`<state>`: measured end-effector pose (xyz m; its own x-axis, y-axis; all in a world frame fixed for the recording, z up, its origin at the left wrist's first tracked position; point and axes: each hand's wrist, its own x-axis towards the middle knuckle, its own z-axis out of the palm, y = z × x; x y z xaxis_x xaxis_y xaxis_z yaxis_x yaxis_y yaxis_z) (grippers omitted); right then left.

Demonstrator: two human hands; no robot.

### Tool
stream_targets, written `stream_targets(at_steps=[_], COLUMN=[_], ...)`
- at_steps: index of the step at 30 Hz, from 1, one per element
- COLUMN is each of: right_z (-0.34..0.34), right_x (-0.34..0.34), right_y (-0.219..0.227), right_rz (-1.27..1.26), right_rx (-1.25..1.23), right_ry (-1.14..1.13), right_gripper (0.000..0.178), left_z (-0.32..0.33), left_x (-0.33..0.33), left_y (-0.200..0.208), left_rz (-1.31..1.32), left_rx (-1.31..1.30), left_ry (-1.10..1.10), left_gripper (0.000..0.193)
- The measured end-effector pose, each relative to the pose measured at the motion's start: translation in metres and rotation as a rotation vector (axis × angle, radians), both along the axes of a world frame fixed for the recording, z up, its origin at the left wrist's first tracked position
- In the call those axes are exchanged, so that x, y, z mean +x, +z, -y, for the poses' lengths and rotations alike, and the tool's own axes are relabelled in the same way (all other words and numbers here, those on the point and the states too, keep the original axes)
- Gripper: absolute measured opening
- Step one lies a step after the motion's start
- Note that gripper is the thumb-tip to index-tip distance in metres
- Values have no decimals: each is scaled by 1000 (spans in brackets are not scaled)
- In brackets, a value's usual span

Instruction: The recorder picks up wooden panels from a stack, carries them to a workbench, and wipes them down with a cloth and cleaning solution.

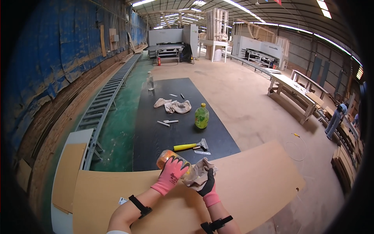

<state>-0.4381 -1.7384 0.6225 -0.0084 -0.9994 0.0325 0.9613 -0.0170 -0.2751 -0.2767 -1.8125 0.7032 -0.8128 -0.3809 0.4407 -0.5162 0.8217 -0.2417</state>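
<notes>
My left hand (172, 173), in a pink glove with dark fingertips, is closed around a clear plastic bottle (163, 156) with an orange label. The bottle is tilted, its neck end toward the cloth. In my right hand (209, 188), gloved in pink and black, is a crumpled pale rag (198, 174), pressed against the bottle's neck end, which it hides. Both hands are over a tan board (249, 175). Just beyond them, a scraper (187, 147) with a yellow handle and a metal blade rests on the black tabletop (156, 136).
On the black top are a green-labelled bottle (201, 116) with a yellow cap, rags (177, 106), white marker-like sticks (163, 123) and a clear bottle (150, 81) at the far end. A roller conveyor (105, 91) runs along the left. Another person (336, 121) stands at far right.
</notes>
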Motion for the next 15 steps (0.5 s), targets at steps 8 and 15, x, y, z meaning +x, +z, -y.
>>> stream_targets(at_steps=[8, 15], right_z=[-38, -31], right_x=[35, 25], right_y=[25, 24], right_rz=[-308, -77], right_rx=[-49, -44], right_ry=[-90, 37], right_gripper=[60, 70], left_z=[-3, -14], left_x=[24, 43], left_y=[-4, -1], left_rz=[-8, -95], left_rx=[41, 167], left_ry=[107, 52], left_gripper=[39, 42])
